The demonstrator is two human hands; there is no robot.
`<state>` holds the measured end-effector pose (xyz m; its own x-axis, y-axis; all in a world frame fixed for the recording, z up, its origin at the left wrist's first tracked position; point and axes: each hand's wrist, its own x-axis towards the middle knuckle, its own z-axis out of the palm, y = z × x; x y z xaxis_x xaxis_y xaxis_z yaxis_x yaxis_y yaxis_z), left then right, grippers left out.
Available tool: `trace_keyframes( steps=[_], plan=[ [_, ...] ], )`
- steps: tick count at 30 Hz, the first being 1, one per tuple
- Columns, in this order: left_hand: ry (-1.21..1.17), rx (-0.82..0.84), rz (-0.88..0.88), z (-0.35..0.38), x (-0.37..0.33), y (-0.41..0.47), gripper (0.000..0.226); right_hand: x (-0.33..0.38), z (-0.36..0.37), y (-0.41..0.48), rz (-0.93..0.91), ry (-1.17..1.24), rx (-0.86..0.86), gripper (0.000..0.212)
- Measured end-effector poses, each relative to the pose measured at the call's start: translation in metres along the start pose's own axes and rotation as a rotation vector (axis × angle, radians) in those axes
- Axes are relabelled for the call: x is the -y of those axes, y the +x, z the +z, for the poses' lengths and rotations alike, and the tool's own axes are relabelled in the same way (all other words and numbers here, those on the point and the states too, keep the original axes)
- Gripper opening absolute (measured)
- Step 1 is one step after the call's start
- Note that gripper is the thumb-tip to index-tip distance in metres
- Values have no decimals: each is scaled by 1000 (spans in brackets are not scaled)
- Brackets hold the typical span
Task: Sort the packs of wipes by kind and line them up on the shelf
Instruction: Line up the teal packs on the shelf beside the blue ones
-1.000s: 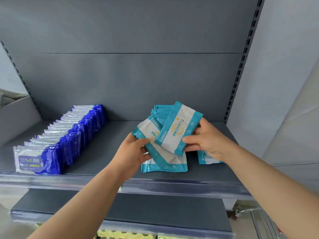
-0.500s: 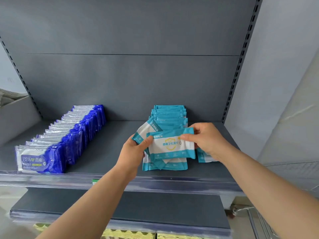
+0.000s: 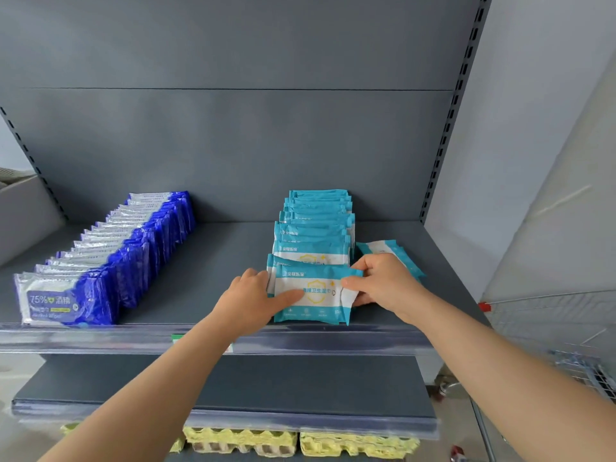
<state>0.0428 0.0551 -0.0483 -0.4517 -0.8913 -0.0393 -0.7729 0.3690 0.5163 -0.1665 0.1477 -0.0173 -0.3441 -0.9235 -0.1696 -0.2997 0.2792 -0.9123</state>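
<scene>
You are viewing yellow egg trays (image 3: 240, 440) sitting beneath the lower shelf (image 3: 233, 385); a wire trolley (image 3: 566, 331) is standing at the right.

Left hand (image 3: 248, 296) and right hand (image 3: 383, 281) grip front teal pack (image 3: 315, 296) upright on shelf (image 3: 213, 261); blue row (image 3: 110, 258) left.

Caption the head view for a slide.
Left hand and right hand hold a teal pack at the front of the teal row; blue row alongside.

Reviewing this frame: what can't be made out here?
Head view only.
- Behind the right hand: most of the loose pack.
- Overlapping: the teal row, count unclear.
- Too small: print on the front pack; the left hand covers its left edge.
- Cut by the right edge: the cart.
</scene>
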Motion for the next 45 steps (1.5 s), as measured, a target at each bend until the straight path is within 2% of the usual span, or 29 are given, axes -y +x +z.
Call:
trace_keyframes(
  steps=[2,5,7,9,11,13,17,21,24,27,30,33,36,39,42,45],
  plan=[
    [-48,-5,-20,2,1,2,49,3,-11,2,-86,-50,-71,11],
    [-13,-109,-69,2,-7,5,50,2,-45,15,-202,-327,-380,14],
    [24,-162,-79,2,-13,9,51,-5,-65,28,-90,-568,-450,30],
    [51,-186,-91,3,-16,11,52,-14,-71,36,111,-708,-365,40],
    [71,-195,-107,6,-18,12,53,-21,-68,41,228,-614,-274,52],
    [57,-200,-117,9,-18,13,54,-23,-66,43,258,-454,-243,54],
    [-63,-260,-112,12,-14,14,68,-23,-74,37,251,-191,-182,37],
    [-163,-427,-59,11,-19,7,79,-20,-92,17,142,185,-151,24],
    [-270,-415,-24,9,-26,4,58,-12,-98,4,69,357,-99,21],
    [-306,-347,36,9,-29,4,24,-6,-87,-2,46,380,-68,17],
    [-401,-278,42,6,-28,2,11,-6,-66,-1,53,424,-62,17],
    [-581,-148,23,1,-27,-6,14,-9,-45,2,76,442,-42,22],
    [-633,-62,64,0,-28,-12,10,-10,-27,3,92,452,-7,23],
    [-630,-51,102,4,-29,-11,6,-9,-17,3,99,429,52,23],
    [-663,-68,40,4,-24,-8,7,-9,-16,2,93,395,56,20],
    [-869,-72,-27,1,-12,-3,7,-10,-22,2,74,335,-23,15]
  ],
)
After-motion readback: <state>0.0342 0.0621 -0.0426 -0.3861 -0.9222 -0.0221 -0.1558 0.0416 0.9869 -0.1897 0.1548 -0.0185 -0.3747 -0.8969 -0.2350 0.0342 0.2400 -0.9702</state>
